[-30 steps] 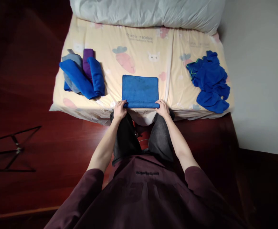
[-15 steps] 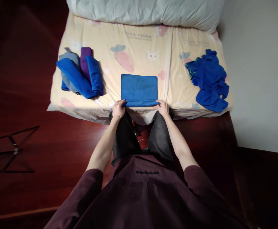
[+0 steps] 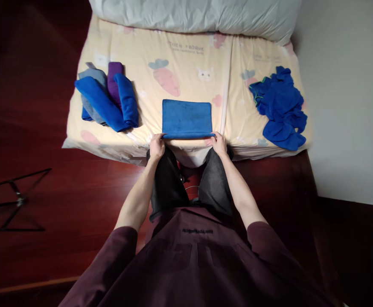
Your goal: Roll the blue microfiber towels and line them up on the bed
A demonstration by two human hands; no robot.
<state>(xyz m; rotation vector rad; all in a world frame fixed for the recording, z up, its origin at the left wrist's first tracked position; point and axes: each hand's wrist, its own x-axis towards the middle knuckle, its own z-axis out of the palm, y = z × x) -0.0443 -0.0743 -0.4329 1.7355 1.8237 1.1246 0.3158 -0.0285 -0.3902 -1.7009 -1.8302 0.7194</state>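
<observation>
A blue towel [image 3: 187,117] lies as a flat rectangle near the front edge of the bed, its near edge turned over into a narrow roll. My left hand [image 3: 157,146] is closed on the left end of that roll, and my right hand [image 3: 219,143] pinches the right end. Off to the left sits a pile of rolled towels: a purple one [image 3: 115,83], a grey one [image 3: 92,76] and blue ones [image 3: 105,104]. Crumpled blue cloths [image 3: 281,106], one with a green edge, are heaped on the right.
The bed [image 3: 189,64] has a pale yellow sheet printed with carrots and rabbits. A white quilt [image 3: 193,15] is bunched along its far side. To the right rises a pale wall [image 3: 349,98]. Black stand legs [image 3: 20,200] rest on the dark red floor [image 3: 77,187] at left.
The near edge of the towel has been turned over away from me into a tighter roll. My left hand has shifted slightly left, and the towel's near edge now lies farther from me.
</observation>
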